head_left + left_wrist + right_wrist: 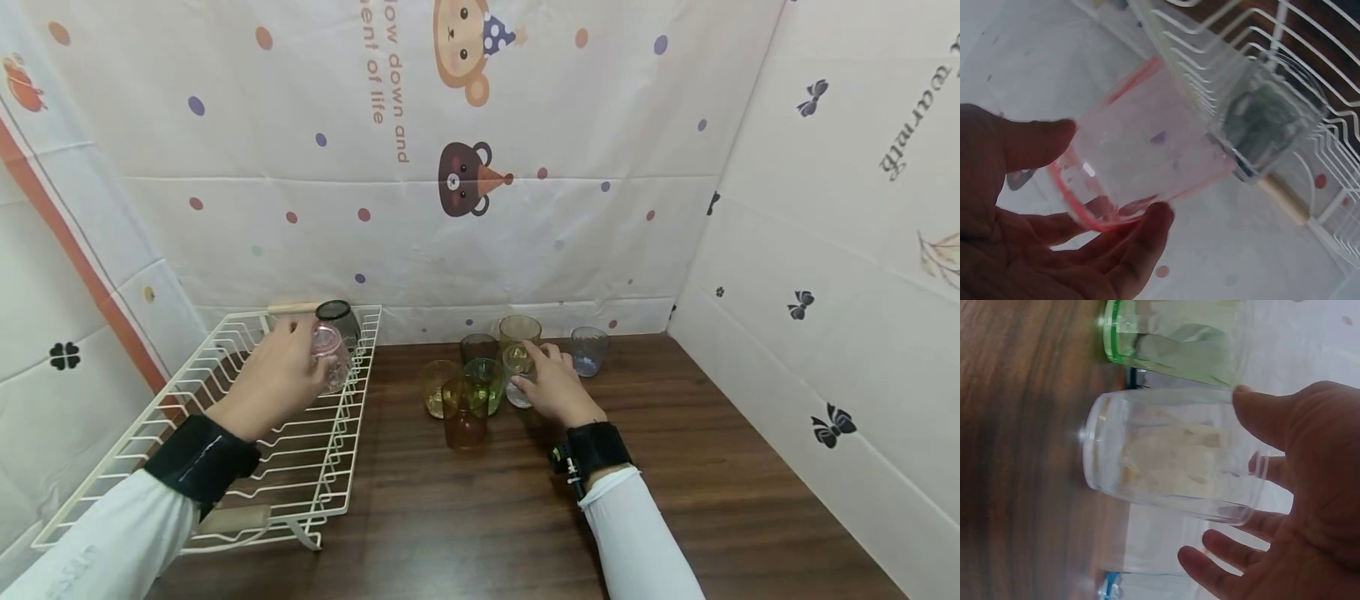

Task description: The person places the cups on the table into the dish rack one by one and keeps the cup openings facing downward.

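My left hand (300,362) grips a pink-tinted glass (328,354) over the far end of a white wire dish rack (358,433). In the left wrist view, thumb (1035,144) and fingers pinch the pink glass (1135,156) near its rim. A dark grey glass (337,321) stands in the rack just behind it, also seen as the dark grey glass (1266,125). My right hand (528,375) reaches around a clear glass (516,367) on the wooden table (675,467). Its thumb (1260,412) touches the clear glass (1166,456), and the fingers are spread and fairly straight.
Several tinted glasses cluster by the clear one: green (483,379), amber (465,417), yellow (435,387), brown (478,346), olive (520,329), blue (587,350). Printed sheet walls close in the back and both sides.
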Demonstrator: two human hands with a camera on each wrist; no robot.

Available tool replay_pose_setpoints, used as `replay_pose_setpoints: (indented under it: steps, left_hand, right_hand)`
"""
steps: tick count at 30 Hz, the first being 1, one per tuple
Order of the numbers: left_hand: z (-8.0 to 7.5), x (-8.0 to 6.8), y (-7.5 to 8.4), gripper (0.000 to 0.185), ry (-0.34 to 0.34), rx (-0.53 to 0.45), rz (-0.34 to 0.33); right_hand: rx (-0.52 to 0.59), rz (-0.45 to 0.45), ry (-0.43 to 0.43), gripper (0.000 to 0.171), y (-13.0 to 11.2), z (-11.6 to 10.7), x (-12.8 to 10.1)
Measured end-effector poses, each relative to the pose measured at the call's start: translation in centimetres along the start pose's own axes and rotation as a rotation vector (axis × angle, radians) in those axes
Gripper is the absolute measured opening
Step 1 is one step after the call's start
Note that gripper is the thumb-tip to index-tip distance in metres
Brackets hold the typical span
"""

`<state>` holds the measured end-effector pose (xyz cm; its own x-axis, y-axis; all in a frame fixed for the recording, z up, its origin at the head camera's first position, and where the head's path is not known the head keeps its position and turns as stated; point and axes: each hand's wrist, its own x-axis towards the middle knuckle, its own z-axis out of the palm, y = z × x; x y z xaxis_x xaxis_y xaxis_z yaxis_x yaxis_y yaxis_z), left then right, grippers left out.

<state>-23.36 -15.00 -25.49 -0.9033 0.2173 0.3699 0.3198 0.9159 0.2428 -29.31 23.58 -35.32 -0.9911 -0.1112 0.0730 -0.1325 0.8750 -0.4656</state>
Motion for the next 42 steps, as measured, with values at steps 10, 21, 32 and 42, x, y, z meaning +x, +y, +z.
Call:
replay_pose_setpoints:
  steps: [10, 21, 32, 42]
  left_hand:
    - [1.6, 0.6, -2.1, 0.050, -0.206, 0.020, -0.061]
    - [3.3, 1.3, -4.5, 0.048, -0.280, 0.019, -0.077]
    - [4.3, 0.5, -5.5, 0.044, -0.210, -0.039, -0.039]
    - [4.6, -0.1, -6.0, 0.044, -0.192, -0.074, -0.046]
  right_hand:
    - [-0.018, -0.006, -0.013, 0.081, 0.0, -1.3, -0.5]
    - [-0.040, 0.003, -0.026, 0.082, 0.3, -1.6, -0.4]
    - [-0.023, 0.012, -0.049, 0.084, 0.0, -1.4, -0.6]
    - [-0.025, 0.011, -0.068, 0.087, -0.7, -1.4, -0.9]
